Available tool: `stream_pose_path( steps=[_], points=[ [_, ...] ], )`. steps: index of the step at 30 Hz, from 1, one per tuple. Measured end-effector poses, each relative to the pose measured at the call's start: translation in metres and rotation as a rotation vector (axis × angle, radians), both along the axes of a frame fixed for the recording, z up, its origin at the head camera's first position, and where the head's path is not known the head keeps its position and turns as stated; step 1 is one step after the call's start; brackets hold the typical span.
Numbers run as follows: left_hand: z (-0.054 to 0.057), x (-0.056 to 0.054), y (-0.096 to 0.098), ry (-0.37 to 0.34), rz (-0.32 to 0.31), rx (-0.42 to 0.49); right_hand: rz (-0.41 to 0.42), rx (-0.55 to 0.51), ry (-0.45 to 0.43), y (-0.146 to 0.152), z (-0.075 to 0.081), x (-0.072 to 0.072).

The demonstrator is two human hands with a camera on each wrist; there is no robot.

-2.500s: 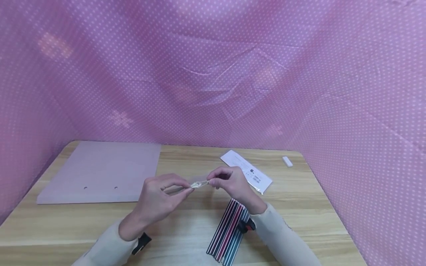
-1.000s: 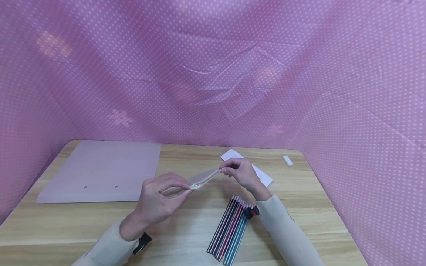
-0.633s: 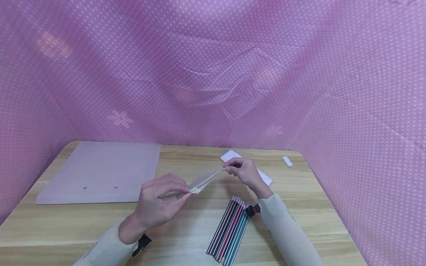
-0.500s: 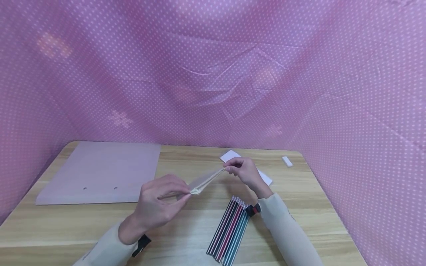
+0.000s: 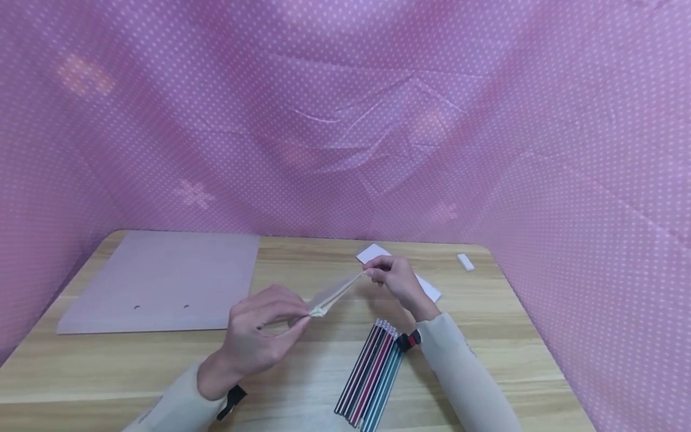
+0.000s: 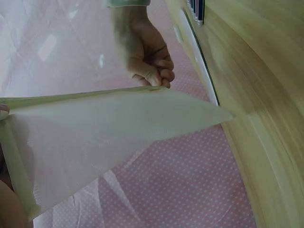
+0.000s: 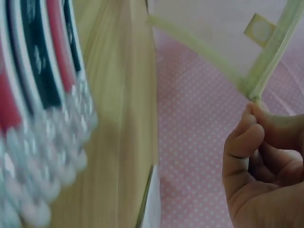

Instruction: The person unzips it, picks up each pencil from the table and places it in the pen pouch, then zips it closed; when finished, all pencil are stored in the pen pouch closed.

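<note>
A translucent mesh pouch (image 5: 333, 291) with cream trim is stretched between both hands above the table. My left hand (image 5: 261, 336) pinches its near left end, where the trim bunches at the fingertips. My right hand (image 5: 398, 281) pinches the far right end of the trimmed edge between thumb and forefinger. In the left wrist view the sheer mesh (image 6: 99, 128) hangs down from that taut edge. A small square tag (image 7: 261, 29) shows on the trim in the right wrist view.
A row of striped pencils (image 5: 371, 378) lies under the right wrist, dark, red and teal. Beyond the right hand is a white flat packet (image 5: 430, 290), partly covered. A small white block (image 5: 465, 262) sits at the back right, and a pale two-holed sheet (image 5: 173, 276) at the left.
My right hand has moved right and away from the left hand, drawing the pouch's edge out long and tight. During the last half second both hands have hardly moved.
</note>
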State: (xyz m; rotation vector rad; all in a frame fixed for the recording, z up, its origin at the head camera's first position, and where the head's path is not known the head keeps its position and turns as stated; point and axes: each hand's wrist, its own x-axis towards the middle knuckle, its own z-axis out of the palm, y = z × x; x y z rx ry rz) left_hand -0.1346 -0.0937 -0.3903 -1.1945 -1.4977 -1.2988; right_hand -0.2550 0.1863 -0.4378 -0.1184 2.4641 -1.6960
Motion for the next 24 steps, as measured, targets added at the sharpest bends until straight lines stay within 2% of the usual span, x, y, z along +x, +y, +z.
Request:
stream_pose_path(
  steps=[7, 10, 14, 18, 24],
  points=[
    [0.003, 0.002, -0.003, -0.034, 0.012, 0.01, 0.001, -0.234, -0.03, -0.001, 0.005, 0.006],
    [0.006, 0.002, -0.003, 0.002, 0.021, 0.015, 0.023, -0.352, -0.077, 0.0, 0.004, 0.007],
    [0.012, 0.001, -0.003, 0.09, 0.041, 0.036, 0.073, -0.514, -0.2, 0.002, 0.003, 0.006],
    [0.016, 0.001, -0.002, 0.144, 0.042, 0.059, 0.131, -0.584, -0.285, 0.004, 0.001, 0.006],
    [0.016, 0.0, -0.001, 0.163, 0.073, 0.062, 0.159, -0.657, -0.29, 0.003, -0.001, 0.009]
  ],
)
